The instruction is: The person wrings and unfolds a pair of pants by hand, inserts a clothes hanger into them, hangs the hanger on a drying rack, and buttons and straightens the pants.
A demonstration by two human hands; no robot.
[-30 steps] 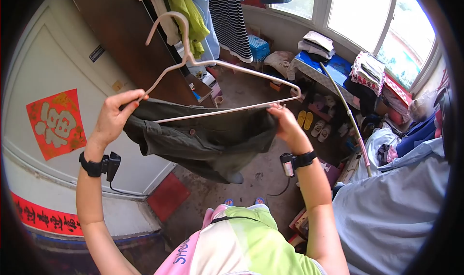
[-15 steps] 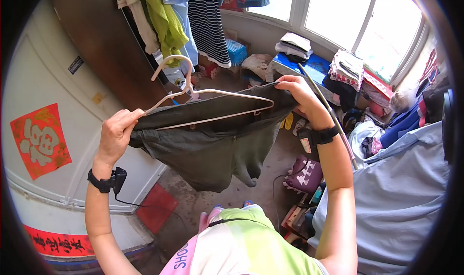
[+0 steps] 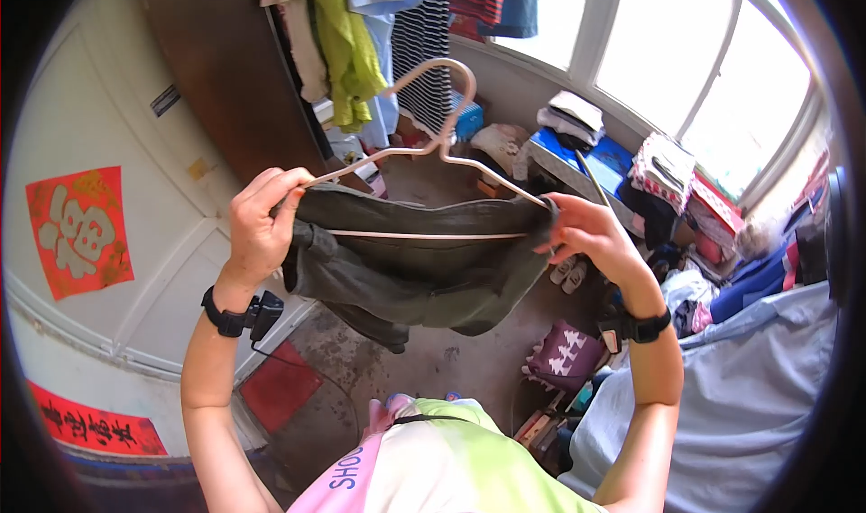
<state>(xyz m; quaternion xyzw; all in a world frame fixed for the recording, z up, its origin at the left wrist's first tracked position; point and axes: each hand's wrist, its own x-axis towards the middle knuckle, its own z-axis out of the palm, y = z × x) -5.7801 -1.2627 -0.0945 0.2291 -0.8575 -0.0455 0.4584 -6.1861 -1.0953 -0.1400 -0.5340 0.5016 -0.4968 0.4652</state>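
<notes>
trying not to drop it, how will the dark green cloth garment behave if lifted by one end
Likely floppy: the garment sags in loose folds between the left hand and right hand. It would probably droop from one end, and may slide along the thin white hanger, as no clips show.

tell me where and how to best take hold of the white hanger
Probably pinch the white hanger at its neck, just below the hook, coming from above. The hook stands up clear of the dark green garment, while the left hand and right hand occupy the two sides.
</notes>
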